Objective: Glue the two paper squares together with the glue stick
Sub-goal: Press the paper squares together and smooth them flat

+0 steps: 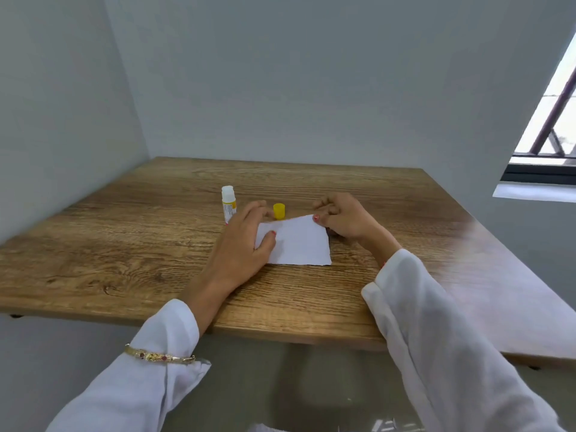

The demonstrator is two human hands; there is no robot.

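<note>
White paper square [297,241] flat on woodgrain table [124,244]; left hand [246,244] presses, right hand [341,221] pinches corner.

You have one view only, from the camera on your head. It looks forward and down over the counter [124,244] from its near edge, close enough that your sleeves fill the bottom corners. The wide lens bends the walls: the far wall rises ahead, the left wall closes in, and a window [551,120] cuts the right edge. No second view shares anything.
</note>
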